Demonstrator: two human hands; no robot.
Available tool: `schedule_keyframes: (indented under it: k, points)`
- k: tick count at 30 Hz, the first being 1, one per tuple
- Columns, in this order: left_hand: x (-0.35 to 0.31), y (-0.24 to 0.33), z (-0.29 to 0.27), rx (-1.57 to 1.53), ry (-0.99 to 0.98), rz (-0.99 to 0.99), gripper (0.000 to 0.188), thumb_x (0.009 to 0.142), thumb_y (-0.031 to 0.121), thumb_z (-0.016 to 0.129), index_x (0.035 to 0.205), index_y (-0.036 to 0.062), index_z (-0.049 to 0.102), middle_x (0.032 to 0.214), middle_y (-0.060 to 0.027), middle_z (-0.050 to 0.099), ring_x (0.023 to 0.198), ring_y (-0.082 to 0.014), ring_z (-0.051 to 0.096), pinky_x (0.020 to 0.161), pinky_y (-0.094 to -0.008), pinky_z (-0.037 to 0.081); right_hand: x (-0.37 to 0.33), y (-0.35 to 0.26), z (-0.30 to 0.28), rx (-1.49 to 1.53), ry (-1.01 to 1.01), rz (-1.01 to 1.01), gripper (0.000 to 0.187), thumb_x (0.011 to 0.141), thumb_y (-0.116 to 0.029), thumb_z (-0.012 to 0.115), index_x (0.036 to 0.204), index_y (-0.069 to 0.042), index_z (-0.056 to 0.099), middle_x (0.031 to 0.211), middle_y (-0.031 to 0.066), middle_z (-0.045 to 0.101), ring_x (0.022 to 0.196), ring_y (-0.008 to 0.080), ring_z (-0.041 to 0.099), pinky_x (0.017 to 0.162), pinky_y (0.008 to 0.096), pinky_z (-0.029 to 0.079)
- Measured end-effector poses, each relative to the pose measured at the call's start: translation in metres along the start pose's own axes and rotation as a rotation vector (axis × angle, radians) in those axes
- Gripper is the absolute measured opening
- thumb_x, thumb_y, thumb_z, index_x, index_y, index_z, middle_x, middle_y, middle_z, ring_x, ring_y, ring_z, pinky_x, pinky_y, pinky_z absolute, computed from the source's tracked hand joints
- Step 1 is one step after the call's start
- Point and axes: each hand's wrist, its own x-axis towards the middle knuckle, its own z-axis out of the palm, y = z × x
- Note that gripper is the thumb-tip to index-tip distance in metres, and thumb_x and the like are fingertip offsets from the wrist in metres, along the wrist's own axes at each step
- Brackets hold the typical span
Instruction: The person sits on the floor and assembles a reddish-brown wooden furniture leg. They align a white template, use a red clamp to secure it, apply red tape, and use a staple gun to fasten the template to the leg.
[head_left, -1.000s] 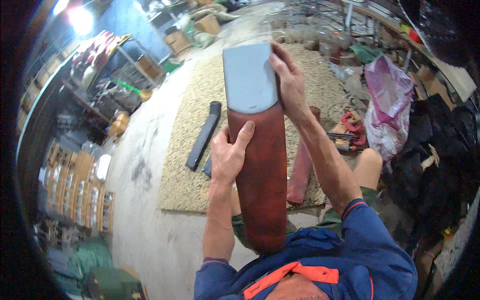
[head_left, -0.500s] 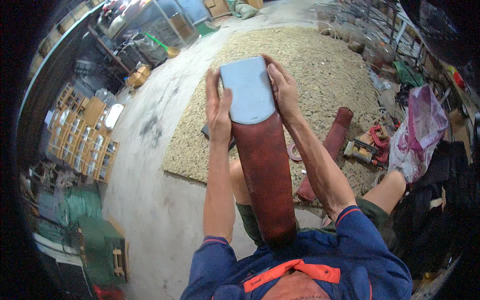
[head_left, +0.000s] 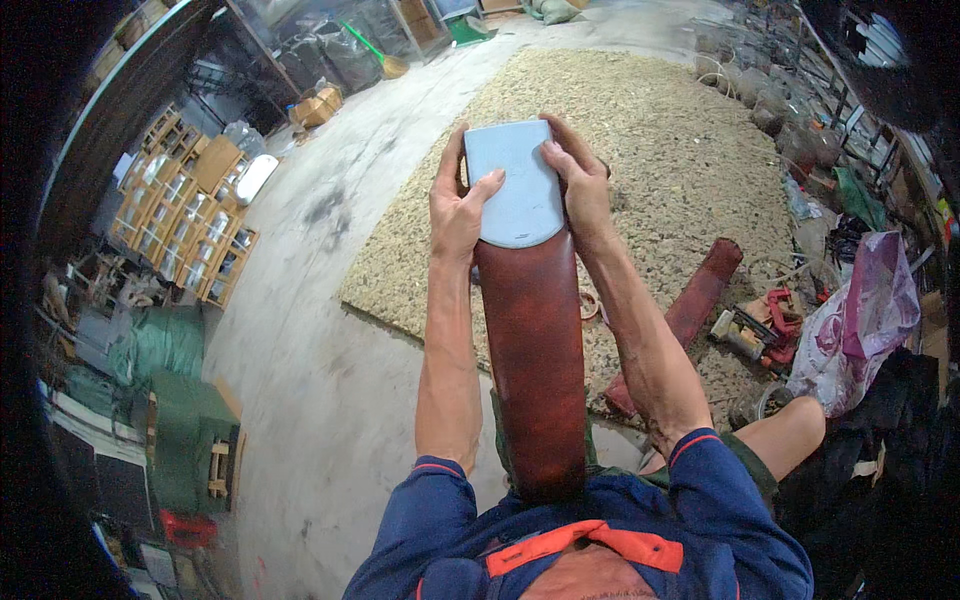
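Note:
A long reddish-brown leather-look piece (head_left: pixel 535 350) stretches from my lap away from me. On its far end lies a light blue plate (head_left: pixel 518 205), straight at the far edge and rounded toward me. My left hand (head_left: pixel 458 215) grips the left edge of that end, its thumb lying on the plate. From the right side my right hand (head_left: pixel 583 185) grips the same end, thumb near the plate's upper right corner. The fingers of both hands curl behind, and their tips are hidden. The near end of the brown piece rests against my shirt.
A speckled foam mat (head_left: pixel 620 130) covers the floor ahead. On it, to the right, lie another reddish-brown piece (head_left: pixel 690 325), a roll of tape (head_left: pixel 589 304) and a red tool (head_left: pixel 782 330). A plastic bag (head_left: pixel 862 320) stands at right; wooden crates (head_left: pixel 190 225) are at left.
Both thumbs have shifted further onto the face of the plate. The plate and the far end have moved slightly right in view, and the surroundings have shifted as the head turned.

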Motion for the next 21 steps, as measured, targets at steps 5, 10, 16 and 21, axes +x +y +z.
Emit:
schedule_keyframes:
  k: [5, 10, 16, 21]
  points:
    - [-0.001, -0.041, -0.026, -0.03, 0.148, -0.117, 0.047, 0.106, 0.014, 0.062, 0.15, -0.0012, 0.055, 0.147, -0.0135, 0.061, 0.128, -0.0188, 0.061, 0.108, -0.0318, 0.05, -0.002, 0.042, 0.001, 0.08, -0.064, 0.114, 0.048, 0.103, -0.016, 0.06, 0.149, -0.004, 0.059, 0.146, 0.0109, 0.062, 0.132, 0.0194, 0.057, 0.115, 0.0316, 0.042]
    - [-0.004, -0.086, -0.042, -0.012, 0.223, -0.152, 0.045, 0.111, 0.023, 0.057, 0.149, -0.0019, 0.057, 0.143, -0.0117, 0.064, 0.126, -0.0177, 0.061, 0.109, -0.0307, 0.047, 0.003, 0.092, -0.008, 0.242, -0.023, 0.244, 0.042, 0.113, -0.022, 0.048, 0.147, -0.002, 0.058, 0.138, 0.0094, 0.066, 0.121, 0.0173, 0.064, 0.106, 0.0316, 0.051]
    - [-0.007, -0.117, -0.052, 0.126, 0.256, -0.171, 0.044, 0.109, 0.023, 0.061, 0.144, -0.0032, 0.061, 0.14, -0.0129, 0.067, 0.128, -0.0192, 0.061, 0.109, -0.0322, 0.048, 0.005, 0.126, -0.021, 0.171, -0.043, 0.209, 0.045, 0.11, -0.022, 0.052, 0.149, 0.0, 0.057, 0.141, 0.0111, 0.065, 0.123, 0.0187, 0.063, 0.107, 0.0317, 0.049]
    - [-0.01, -0.121, -0.056, 0.073, 0.285, -0.149, 0.044, 0.105, 0.019, 0.069, 0.142, -0.0026, 0.064, 0.139, -0.0141, 0.068, 0.124, -0.0182, 0.064, 0.106, -0.031, 0.05, -0.005, 0.124, -0.021, 0.068, -0.089, 0.198, 0.065, 0.096, -0.016, 0.072, 0.154, 0.002, 0.05, 0.148, 0.0153, 0.06, 0.134, 0.023, 0.057, 0.112, 0.0342, 0.046]
